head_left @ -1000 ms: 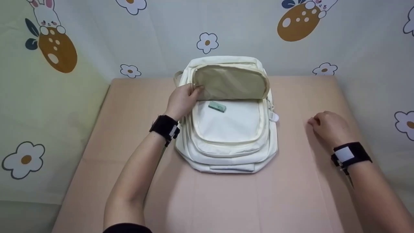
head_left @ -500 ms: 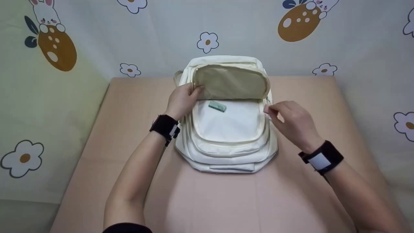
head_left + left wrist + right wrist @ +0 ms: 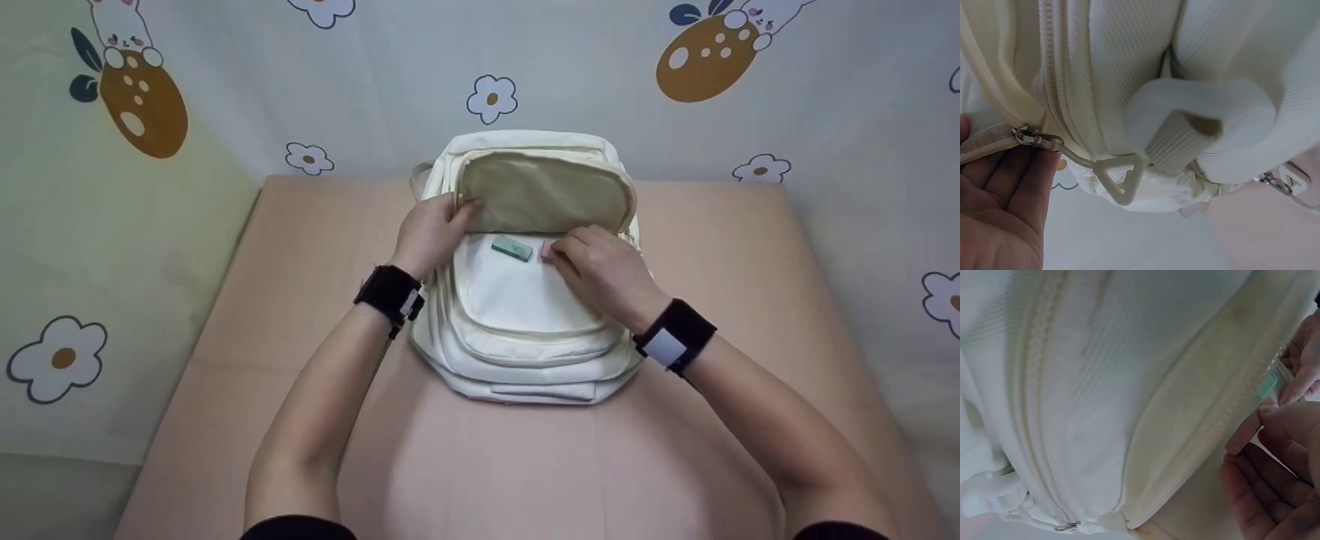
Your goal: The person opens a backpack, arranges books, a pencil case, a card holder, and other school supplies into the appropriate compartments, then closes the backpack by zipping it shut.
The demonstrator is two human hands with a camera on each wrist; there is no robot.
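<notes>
A cream backpack (image 3: 544,379) lies on the table with its front pocket unzipped and the beige-lined flap (image 3: 547,193) folded up. My left hand (image 3: 429,234) grips the flap's left edge; in the left wrist view the fingers (image 3: 1027,188) are beside the zipper slider (image 3: 1030,136). A green eraser (image 3: 512,248) rests on the white panel below the flap. Right of it, my right hand (image 3: 611,274) pinches a small pink eraser (image 3: 547,250) over the panel. The right wrist view shows the pink eraser (image 3: 1243,435) between thumb and fingers, with the green eraser (image 3: 1266,385) just beyond.
The backpack stands out on a pinkish-beige tabletop (image 3: 480,457). A light curtain (image 3: 405,90) printed with flowers and rabbits closes off the back and both sides. Zipper pulls (image 3: 1120,179) and a white buckle (image 3: 1241,109) hang at the bag's side.
My right hand has come leftward from the table's right side to above the pocket panel, carrying the pink eraser. The left hand keeps its hold on the flap, and the green eraser stays put.
</notes>
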